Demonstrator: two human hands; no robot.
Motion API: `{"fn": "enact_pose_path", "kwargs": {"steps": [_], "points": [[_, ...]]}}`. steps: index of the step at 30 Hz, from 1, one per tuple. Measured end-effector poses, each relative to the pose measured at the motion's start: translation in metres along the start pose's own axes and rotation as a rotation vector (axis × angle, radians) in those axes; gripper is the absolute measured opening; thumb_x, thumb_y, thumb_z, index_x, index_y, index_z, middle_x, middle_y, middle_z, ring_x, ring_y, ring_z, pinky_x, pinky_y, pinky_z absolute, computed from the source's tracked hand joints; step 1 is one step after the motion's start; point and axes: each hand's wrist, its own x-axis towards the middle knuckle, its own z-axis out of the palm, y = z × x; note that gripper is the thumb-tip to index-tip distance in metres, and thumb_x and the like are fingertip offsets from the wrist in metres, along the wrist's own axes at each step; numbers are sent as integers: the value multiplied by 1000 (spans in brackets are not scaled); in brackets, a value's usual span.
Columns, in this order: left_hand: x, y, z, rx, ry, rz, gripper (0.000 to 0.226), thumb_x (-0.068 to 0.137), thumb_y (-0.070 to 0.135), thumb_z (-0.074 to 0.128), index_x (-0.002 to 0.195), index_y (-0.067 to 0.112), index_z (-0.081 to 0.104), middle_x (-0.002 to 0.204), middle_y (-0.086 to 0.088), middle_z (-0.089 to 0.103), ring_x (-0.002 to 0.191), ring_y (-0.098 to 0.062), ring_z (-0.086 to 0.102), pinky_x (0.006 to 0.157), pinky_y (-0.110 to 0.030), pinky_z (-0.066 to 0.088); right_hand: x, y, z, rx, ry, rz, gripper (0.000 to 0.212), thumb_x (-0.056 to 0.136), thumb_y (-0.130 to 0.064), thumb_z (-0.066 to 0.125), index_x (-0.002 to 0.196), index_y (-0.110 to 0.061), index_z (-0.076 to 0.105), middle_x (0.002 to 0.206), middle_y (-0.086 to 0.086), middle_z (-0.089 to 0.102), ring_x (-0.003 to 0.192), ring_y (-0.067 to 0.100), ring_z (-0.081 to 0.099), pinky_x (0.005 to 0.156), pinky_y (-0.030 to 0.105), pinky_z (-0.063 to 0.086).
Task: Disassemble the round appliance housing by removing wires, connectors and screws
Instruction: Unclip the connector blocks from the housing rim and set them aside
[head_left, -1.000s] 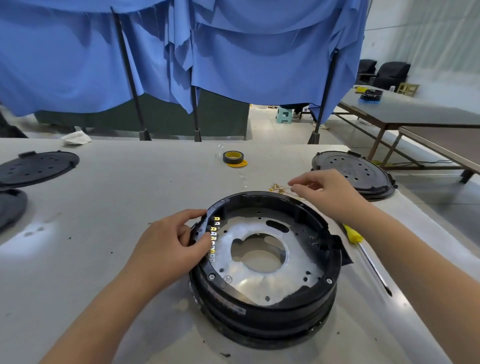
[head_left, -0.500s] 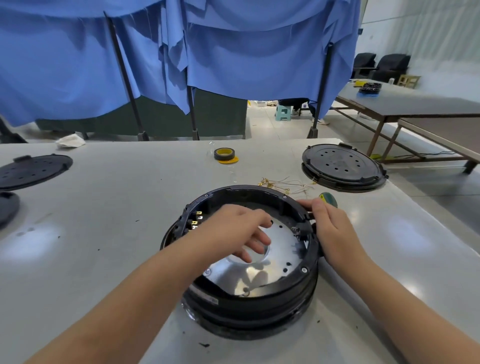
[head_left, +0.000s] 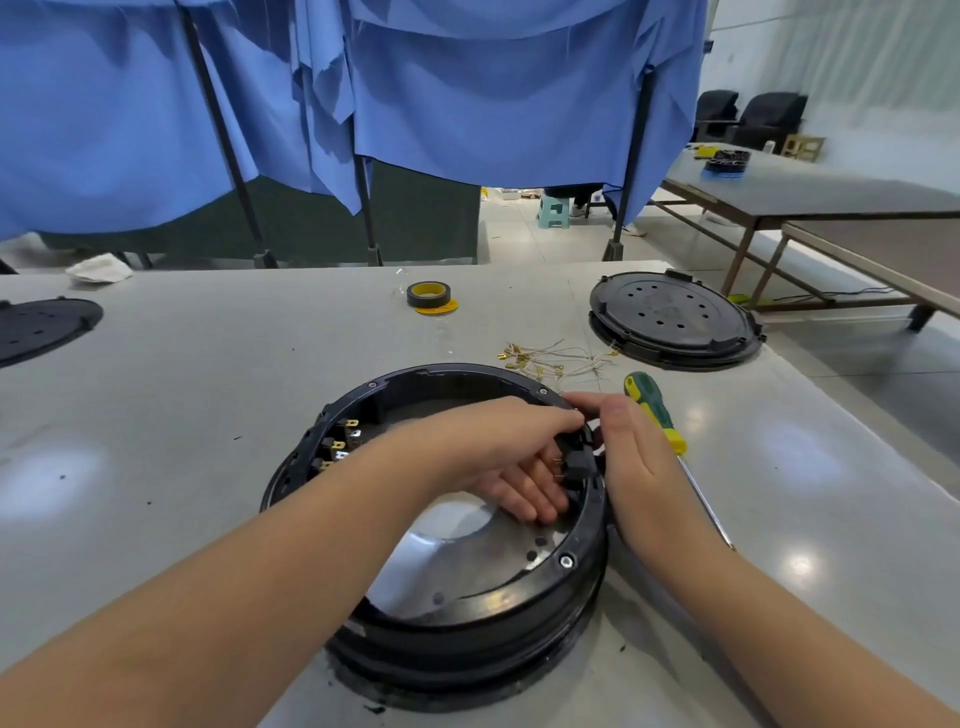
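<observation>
The round black housing (head_left: 457, 525) lies flat on the grey bench (head_left: 182, 395), its open side up, so its axis runs straight up and its shiny metal floor plate (head_left: 467, 561) faces the camera. Being a ring, it has no long axis to speak of.

The left hand (head_left: 511, 462) reaches across and down into the housing, fingers (head_left: 530, 499) curled against a small black connector block (head_left: 576, 462) on the inner wall at the ring's right side. It looks to be pinching or tugging that block, though the exact grip is hidden by the hand itself. The right hand (head_left: 631, 457) sits just outside the same stretch of rim, thumb (head_left: 618, 410) over the top edge and palm against the outer wall. This reads as bracing, so the ring does not slide while the other hand pulls. Whether its fingers hold anything I cannot tell.

Opposite the left hand, on the far left inner wall, a row of brass-tipped terminals (head_left: 345, 441) stands bare, wires apparently already off. Just beyond the right hand lies a green and yellow screwdriver (head_left: 654, 410), handle pointing away and shaft running back toward the person, close enough to grab. Farther out from that hand is a loose heap of thin wires (head_left: 556, 358), then a black round cover (head_left: 670, 317). A roll of tape (head_left: 428, 294) rests well beyond both hands.
</observation>
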Motion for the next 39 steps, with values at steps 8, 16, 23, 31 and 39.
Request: {"fn": "enact_pose_path", "kwargs": {"steps": [8,16,23,31,39], "points": [[8,-4,3,47,-88,31,65,100,54,25,74,2,56,46,-6,61,34,-12,55,32,-14,39,2,8,0,-14,8,-15,36,92,-34,29,105,-26,62,105,-4,63,106,6,55,96,28,43],[15,-7,5,112,-42,22,68,99,57,20,66,8,53,35,1,50,24,-7,43,29,-9,28,2,7,-1,-41,-16,-11,43,92,-33,28,110,-19,64,106,-6,63,106,4,54,94,18,40],[20,-7,8,104,-23,6,67,97,59,22,64,10,51,37,2,43,31,-8,34,34,-13,22,1,6,-1,-36,-16,-8,41,91,-34,28,109,-23,63,106,-7,62,105,3,55,92,15,40],[15,-6,5,-7,-105,3,63,99,55,24,58,12,45,35,7,26,25,-6,21,33,-11,12,2,7,-1,-60,-20,-21,40,91,-34,28,108,-23,62,104,-6,62,103,4,54,90,14,40],[5,-1,0,-150,-150,24,49,95,38,31,53,15,42,38,6,26,29,-8,21,34,-11,16,2,4,-1,-60,-19,-60,37,92,-30,27,99,-23,63,97,-2,62,100,14,55,89,24,41]]}}
